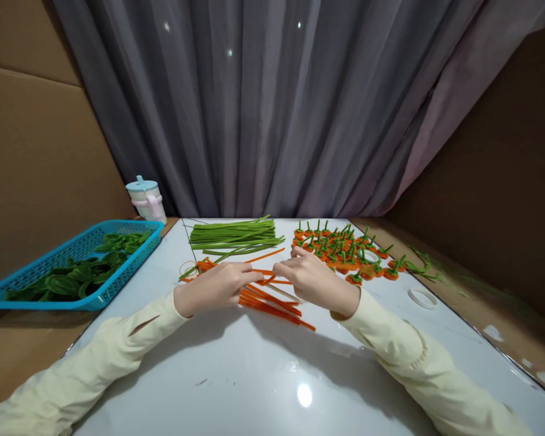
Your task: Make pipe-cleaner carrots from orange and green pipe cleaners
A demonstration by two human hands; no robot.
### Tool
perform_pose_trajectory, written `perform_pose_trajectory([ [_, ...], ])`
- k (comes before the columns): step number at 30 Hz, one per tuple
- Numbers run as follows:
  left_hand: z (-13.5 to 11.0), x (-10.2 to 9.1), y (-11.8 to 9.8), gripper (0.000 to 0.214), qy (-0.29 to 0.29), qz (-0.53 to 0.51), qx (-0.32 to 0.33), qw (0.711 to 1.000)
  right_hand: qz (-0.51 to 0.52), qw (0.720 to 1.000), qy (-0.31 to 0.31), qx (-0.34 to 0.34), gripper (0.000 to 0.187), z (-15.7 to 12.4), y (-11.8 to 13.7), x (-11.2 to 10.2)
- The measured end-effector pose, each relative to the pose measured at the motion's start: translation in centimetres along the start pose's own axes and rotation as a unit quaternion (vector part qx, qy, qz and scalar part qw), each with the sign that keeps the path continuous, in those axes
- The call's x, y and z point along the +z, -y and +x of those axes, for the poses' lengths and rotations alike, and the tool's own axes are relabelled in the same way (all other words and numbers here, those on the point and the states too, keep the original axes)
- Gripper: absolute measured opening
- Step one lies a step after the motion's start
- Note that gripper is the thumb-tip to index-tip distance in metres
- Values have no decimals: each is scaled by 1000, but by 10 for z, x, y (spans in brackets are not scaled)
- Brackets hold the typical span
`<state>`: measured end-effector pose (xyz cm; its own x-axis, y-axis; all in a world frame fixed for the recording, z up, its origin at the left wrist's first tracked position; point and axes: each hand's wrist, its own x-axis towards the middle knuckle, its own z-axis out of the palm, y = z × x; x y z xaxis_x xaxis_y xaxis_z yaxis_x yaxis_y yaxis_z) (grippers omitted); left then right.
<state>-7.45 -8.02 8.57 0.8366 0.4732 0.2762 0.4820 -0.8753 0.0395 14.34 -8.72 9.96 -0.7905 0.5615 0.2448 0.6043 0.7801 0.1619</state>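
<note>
My left hand [218, 286] and my right hand [315, 280] face each other above the middle of the white table. Between their pinched fingertips runs an orange pipe cleaner [267, 279], bent where the hands meet. Just below and behind lie loose orange pipe cleaners [277, 306] in a fanned bundle, partly hidden by my left hand. Farther back rests a thick row of green pipe cleaners [234, 234]. Beyond my right hand stand several small orange pieces with green stems [340, 248], made of the same fuzzy material.
A blue basket [102, 298] with dark green fuzzy leaf shapes [72, 278] stands at the left. Behind it is a lidded cup [148, 200]. One roll of tape [422, 297] lies at the right; another ring sits among the orange pieces. Cardboard walls and a grey curtain [236, 121] surround the table.
</note>
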Motion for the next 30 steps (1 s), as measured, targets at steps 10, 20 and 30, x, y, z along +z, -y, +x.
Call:
perform_pose_trajectory([
  [10,6,-4,7,29,-14,-485,-135,864,50,988,-144,-36,24,1,-23,22],
  [20,12,12,-8,28,-177,-547,-192,795,-98,984,22,145,30,0,20,0],
  [30,-1,24,-16,49,-267,117,42,955,-18,981,132,141,17,-3,46,-9],
])
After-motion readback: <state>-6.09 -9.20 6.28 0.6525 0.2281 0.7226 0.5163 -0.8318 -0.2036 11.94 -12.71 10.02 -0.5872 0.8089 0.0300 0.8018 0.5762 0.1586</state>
